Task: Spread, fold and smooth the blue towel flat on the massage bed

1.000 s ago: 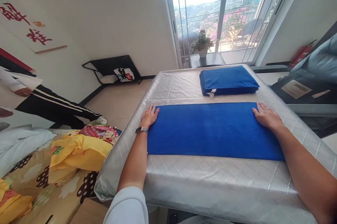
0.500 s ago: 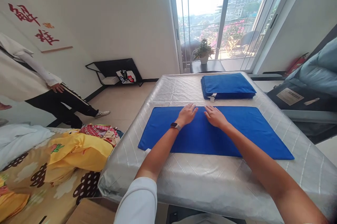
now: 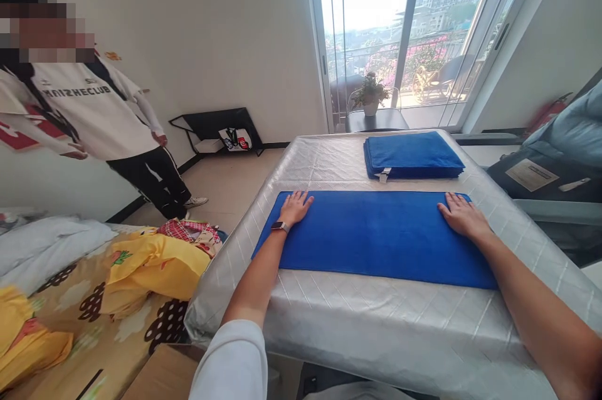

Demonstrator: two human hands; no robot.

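Across the middle of the table (image 3: pixel 376 331), a blue towel (image 3: pixel 376 237): lies spread flat, long side parallel to the near edge, starting close to the left edge and running toward the right edge.

On the towel's far left corner, the left hand (image 3: pixel 296 207): presses palm down, fingers straight and a little apart, gripping nothing; wears a watch (image 3: pixel 281 226) at the wrist.

On the towel's far right corner, the right hand (image 3: pixel 461 215): rests palm down, fingers likewise stretched out and slightly fanned, closed on nothing. Well apart from the other, one at each end of the towel.

By the table's far edge, toward the far right corner, a stack of folded towels (image 3: pixel 414 154): sits just beyond the spread towel without touching it; shows a white tag at its near left corner. Over the whole table top, a silver quilted cover.

Beyond the far edge, a small dark stand (image 3: pixel 376 119) with a potted plant (image 3: pixel 370 93), before the glass door (image 3: pixel 376 11).

Left of the table and lower, a bed (image 3: pixel 56 300) with yellow clothes (image 3: pixel 150 265) and a red checked cloth (image 3: pixel 190 231), near the table's left edge.

Farther left, by the wall, another person (image 3: pixel 94 111) in a white top and black trousers: stands with arms down. On the floor against the wall, a black rack (image 3: pixel 207 124) with a small bag (image 3: pixel 236 138).
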